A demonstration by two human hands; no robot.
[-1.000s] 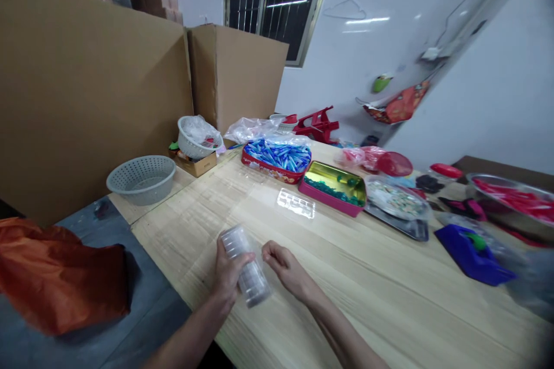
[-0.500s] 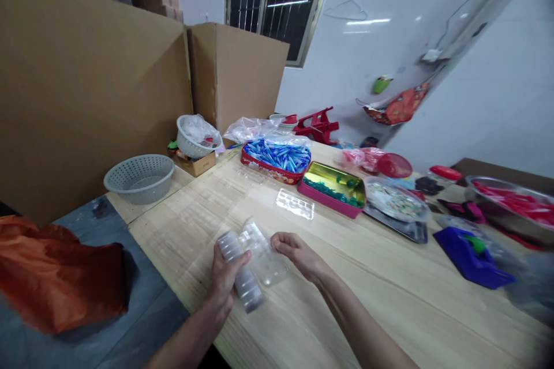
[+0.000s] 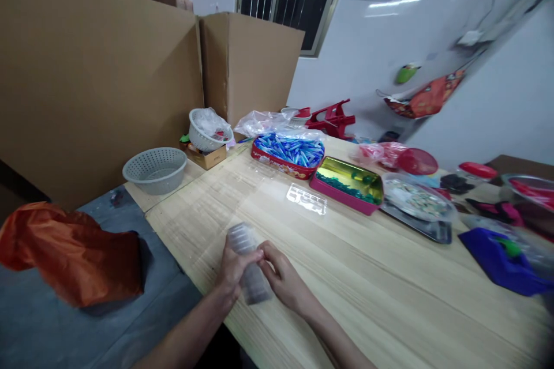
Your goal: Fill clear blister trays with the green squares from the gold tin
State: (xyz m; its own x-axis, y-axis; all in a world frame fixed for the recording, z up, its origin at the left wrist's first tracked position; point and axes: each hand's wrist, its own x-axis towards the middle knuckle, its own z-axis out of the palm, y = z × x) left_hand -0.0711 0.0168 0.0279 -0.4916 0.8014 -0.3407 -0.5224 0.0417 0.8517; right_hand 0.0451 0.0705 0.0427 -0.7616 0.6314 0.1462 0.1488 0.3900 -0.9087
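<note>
Over the bench (image 3: pixel 389 300), left hand (image 3: pixel 234 271) and right hand (image 3: pixel 283 279) both closed around a clear ribbed tube (image 3: pixel 242 237), meeting across its middle, ends poking out above and below! Straight ahead of the hands, a clear blister tray (image 3: pixel 306 199). Farther ahead, a pink tin (image 3: pixel 346 196) of green pieces and a red tin (image 3: pixel 277 164) of blue tubes. Off to the left, an orange bag (image 3: pixel 69 253) and a grey colander (image 3: pixel 154 172)

View: single head-worn camera | Faces: forward and down, across a pale wooden table (image 3: pixel 367 288) toward a dark barred window (image 3: pixel 289 3) | Nearest: left hand (image 3: pixel 234 271), right hand (image 3: pixel 283 277), low centre
</note>
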